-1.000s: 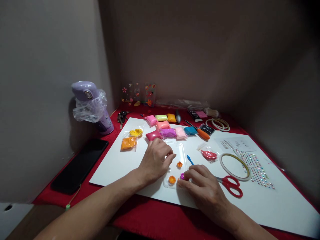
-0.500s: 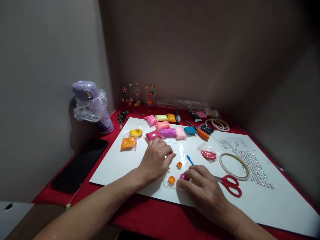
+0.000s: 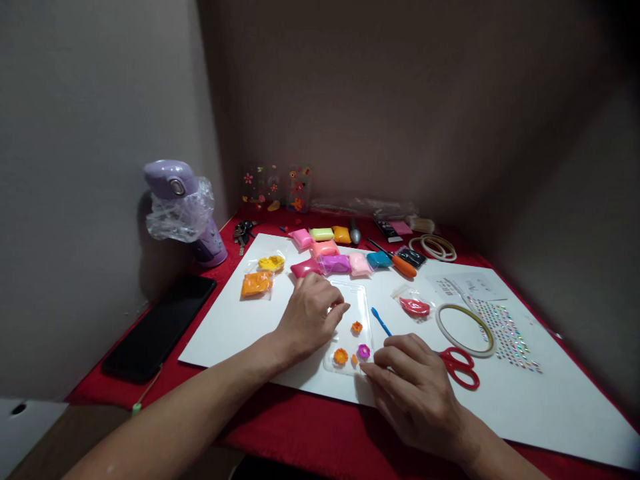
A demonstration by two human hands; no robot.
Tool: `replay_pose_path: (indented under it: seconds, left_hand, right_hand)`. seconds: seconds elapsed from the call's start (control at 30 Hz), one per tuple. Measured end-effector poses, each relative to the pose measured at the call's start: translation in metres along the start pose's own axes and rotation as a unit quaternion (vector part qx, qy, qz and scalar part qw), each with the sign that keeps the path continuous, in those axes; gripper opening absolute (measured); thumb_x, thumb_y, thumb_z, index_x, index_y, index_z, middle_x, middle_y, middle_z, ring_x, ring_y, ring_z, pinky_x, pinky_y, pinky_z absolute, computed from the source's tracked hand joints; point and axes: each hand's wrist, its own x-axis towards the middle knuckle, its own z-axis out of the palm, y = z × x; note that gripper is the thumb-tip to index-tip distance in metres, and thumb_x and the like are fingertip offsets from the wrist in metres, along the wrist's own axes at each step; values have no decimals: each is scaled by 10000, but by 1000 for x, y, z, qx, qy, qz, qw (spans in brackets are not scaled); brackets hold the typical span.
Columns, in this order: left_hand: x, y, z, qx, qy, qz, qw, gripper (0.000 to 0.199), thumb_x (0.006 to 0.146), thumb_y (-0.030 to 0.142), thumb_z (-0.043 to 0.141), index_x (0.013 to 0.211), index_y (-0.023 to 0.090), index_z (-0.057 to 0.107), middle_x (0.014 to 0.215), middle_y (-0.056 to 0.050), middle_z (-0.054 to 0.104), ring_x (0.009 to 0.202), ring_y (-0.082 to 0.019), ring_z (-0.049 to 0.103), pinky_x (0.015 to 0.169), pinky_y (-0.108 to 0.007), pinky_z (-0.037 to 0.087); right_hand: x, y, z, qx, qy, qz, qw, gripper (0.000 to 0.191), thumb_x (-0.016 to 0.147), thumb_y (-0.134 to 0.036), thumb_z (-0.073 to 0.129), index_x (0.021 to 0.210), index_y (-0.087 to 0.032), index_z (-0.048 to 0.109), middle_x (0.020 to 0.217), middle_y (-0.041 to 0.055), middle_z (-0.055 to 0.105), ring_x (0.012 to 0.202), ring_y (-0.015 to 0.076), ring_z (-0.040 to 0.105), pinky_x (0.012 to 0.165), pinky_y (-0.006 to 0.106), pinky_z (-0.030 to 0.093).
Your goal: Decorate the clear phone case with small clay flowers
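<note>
Clear case, flat between the fingers of the left hand and those of the right hand, partly hidden by the left. Left fingers curled, tips too hidden to tell their grip; right thumb and forefinger close together, cannot tell whether pinching anything. Looks like arranging flowers on the case; seems to call next for a light touch, without nudging neighbours. On the case: orange flower and orange scrap left of the right fingertips, purple flower just beyond, smaller orange flower near the left thumb. Farther left of the left fingers: bagged yellow clay, bagged orange clay. Beyond the right fingers: bagged red clay.
</note>
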Motion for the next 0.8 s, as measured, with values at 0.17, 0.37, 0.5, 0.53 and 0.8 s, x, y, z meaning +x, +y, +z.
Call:
replay_pose_path:
  seconds: [0.17,0.37,0.5,0.53,0.8]
  left_hand:
    - [0,0,1,0,3,3,1000,154,819,142,574,669,165,551,725,-30,615,791,-202,485,729,-351,385]
    - [0,-1,1,-1,5,6,1000,150,817,147,578,672,165,549,721,-28,614,795,-202,482,734,-354,387]
    - [0,-1,1,2,0,3,1000,153,823,153,574,672,166,550,724,-30,613,800,-205,482,736,-359,387]
    - [-1,-1,1,2,-1,2,1000,154,824,156,573,673,166,551,726,-30,613,801,-205,483,737,-360,387]
    - [-1,0,0,0,-8,-2,1000,151,828,156,563,678,169,554,731,-33,612,800,-205,481,734,-359,392]
  right_hand:
    - [0,0,2,-16,-2,4,1000,224,760,-62,552,951,-133,646,735,67,597,744,204,497,621,347,377]
    - [0,1,4,-12,-18,9,1000,202,775,-59,539,929,-134,645,734,65,592,738,198,487,625,345,375]
    - [1,0,3,-9,-24,4,1000,208,782,-57,538,948,-126,643,741,72,595,735,197,475,621,342,368]
    - [1,0,3,-8,-27,3,1000,212,785,-59,537,956,-125,643,741,72,595,735,197,473,621,342,368]
    - [2,0,4,-21,-40,7,999,209,813,-77,503,952,-144,643,727,58,584,723,191,485,620,335,377]
